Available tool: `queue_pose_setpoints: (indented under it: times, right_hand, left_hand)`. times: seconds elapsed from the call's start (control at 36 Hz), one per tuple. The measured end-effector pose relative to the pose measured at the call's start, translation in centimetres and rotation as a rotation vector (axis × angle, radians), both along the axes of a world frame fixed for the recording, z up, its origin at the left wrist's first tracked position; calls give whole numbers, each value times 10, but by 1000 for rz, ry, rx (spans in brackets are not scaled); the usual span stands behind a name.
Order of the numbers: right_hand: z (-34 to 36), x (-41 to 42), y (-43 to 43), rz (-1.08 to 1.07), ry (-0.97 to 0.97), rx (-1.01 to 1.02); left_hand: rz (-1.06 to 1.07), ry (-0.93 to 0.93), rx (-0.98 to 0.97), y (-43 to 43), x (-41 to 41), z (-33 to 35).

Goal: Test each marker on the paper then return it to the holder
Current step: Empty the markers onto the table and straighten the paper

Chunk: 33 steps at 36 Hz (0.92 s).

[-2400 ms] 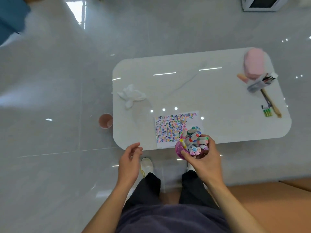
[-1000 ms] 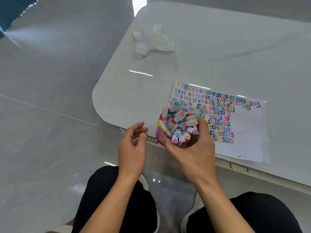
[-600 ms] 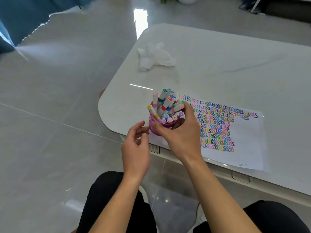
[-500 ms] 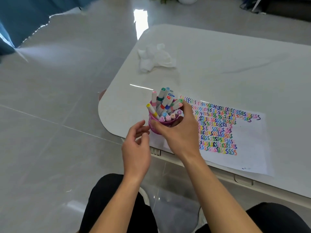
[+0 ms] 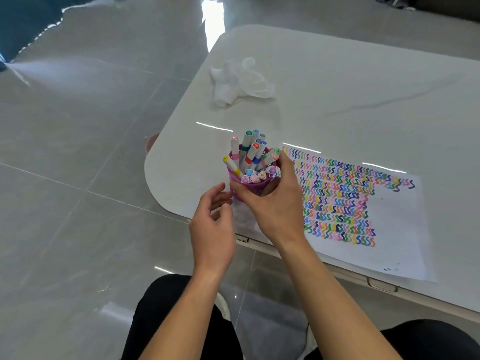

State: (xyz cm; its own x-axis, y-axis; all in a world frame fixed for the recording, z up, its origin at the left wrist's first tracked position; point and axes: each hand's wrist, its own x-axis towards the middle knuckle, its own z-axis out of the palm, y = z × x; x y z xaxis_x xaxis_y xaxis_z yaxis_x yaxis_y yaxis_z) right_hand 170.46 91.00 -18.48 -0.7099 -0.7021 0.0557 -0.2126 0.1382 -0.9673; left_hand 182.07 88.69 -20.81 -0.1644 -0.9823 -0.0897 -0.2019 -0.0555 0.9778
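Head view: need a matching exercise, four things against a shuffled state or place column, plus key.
Things:
1. holder
2. paper
3. crumpled tissue
4. left hand

States or places:
A. covered in coloured squiggles
B. gripped by the right hand
C. holds nothing
D. on the table, apart from the paper

Pairs: 1-B, 2-A, 3-D, 4-C

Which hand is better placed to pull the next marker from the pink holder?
Probably the left hand: it hovers free, fingers loosely open, close beside the pink holder. The right hand grips the holder, so it is occupied.
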Motion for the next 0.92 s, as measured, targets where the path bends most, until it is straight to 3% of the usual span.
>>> queue_pose_setpoints:
  times: [0.25, 0.42, 0.64, 0.72, 0.86, 0.92]
  right_hand:
    - [5, -9, 5, 59, 11, 72]
    - [16, -19, 0, 111, 161, 161]
    - [27, -26, -9, 132, 291, 231]
    - [31, -26, -16, 140, 361, 236]
    - [36, -22, -28, 180, 473, 243]
    - [37, -19, -31, 177, 536, 242]
  left_hand:
    - [-40, -15, 10, -1, -4, -4]
    - [-92, -77, -169, -4, -20, -3]
    - [-127, -75, -214, -24, -45, -8]
    - [-167, -122, -350, -27, -47, -3]
    - [-225, -25, -392, -34, -44, -3]
    - [-230, -124, -444, -33, -40, -10]
